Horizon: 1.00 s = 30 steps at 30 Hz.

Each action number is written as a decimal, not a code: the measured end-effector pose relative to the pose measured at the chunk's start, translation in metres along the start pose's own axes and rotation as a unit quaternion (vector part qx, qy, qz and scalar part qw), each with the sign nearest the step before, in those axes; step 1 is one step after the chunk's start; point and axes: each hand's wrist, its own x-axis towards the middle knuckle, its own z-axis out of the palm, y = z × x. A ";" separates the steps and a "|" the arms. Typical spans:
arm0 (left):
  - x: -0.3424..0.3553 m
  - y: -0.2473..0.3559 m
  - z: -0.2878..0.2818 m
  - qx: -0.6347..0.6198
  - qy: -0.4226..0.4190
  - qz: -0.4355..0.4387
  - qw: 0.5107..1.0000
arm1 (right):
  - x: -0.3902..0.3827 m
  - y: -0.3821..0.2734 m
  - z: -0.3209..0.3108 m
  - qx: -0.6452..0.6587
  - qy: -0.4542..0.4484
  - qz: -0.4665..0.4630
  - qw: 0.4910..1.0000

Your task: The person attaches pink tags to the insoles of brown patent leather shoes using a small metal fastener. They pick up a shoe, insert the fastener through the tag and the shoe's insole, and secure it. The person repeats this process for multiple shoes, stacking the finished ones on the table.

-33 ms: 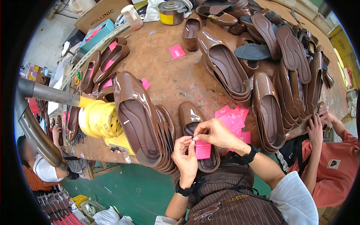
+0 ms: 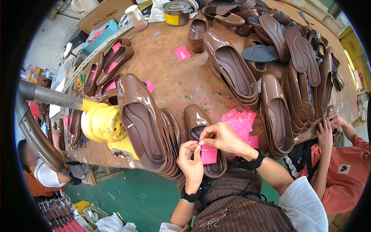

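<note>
A pink printed tag [image 2: 209, 154] hangs over a brown patent flat shoe [image 2: 196, 118] at the front centre of the bench. My left hand [image 2: 191, 165] pinches at the tag's top corner, beside my right hand [image 2: 222, 139], whose thumb and forefinger also close on it. What fine thread or fastener is between the fingertips is too small to make out. Several more pink tags [image 2: 239, 121] lie right of that shoe. A tall stack of nested brown shoes [image 2: 143, 123] stands left of my hands, another stack [image 2: 274, 112] to the right.
Shoes and insoles [image 2: 297, 54] are heaped at back right. A yellow machine [image 2: 106, 121] with a grey pipe sits left. The brown bench [image 2: 162, 58] carries a metal tin [image 2: 176, 13] and white jug [image 2: 135, 17]. Co-workers are at the lower left [image 2: 48, 172] and right [image 2: 340, 178].
</note>
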 end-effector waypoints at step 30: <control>0.104 0.185 -0.128 0.284 0.182 0.272 0.901 | 0.083 0.023 -0.034 -0.560 0.322 0.097 0.757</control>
